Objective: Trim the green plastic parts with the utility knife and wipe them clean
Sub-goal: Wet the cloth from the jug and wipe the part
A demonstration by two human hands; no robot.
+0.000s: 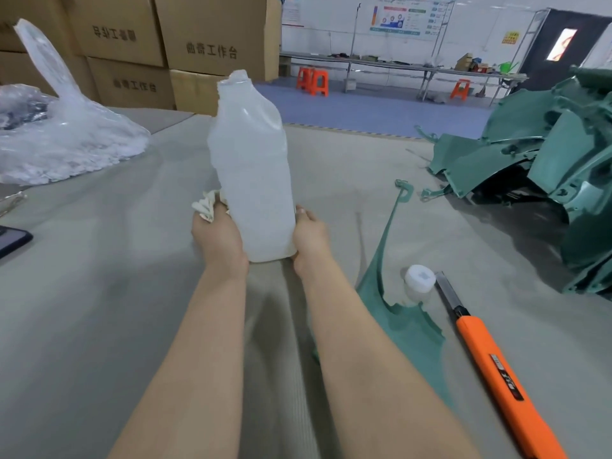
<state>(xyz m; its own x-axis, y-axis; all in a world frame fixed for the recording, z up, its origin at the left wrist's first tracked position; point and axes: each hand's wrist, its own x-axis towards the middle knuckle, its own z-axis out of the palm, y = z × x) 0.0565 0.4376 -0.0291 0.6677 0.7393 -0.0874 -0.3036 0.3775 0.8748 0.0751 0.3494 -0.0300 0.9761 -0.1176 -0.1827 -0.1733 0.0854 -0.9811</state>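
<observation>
A translucent white plastic bottle (253, 173) stands upright on the grey table mat, uncapped. My left hand (217, 236) holds a crumpled white cloth (208, 205) against the bottle's left side. My right hand (309, 236) grips the bottle's lower right side. The bottle's white cap (420, 278) lies to the right, beside an orange utility knife (490, 362) with its blade extended. A flat green plastic part (402, 323) lies under my right forearm. A pile of green plastic parts (543, 167) sits at the far right.
A clear plastic bag (56, 140) lies at the left, with cardboard boxes (172, 51) behind it. A dark phone (11, 240) sits at the left edge. Small green offcuts (430, 193) lie near the pile. Orange stools and a long bench stand in the background.
</observation>
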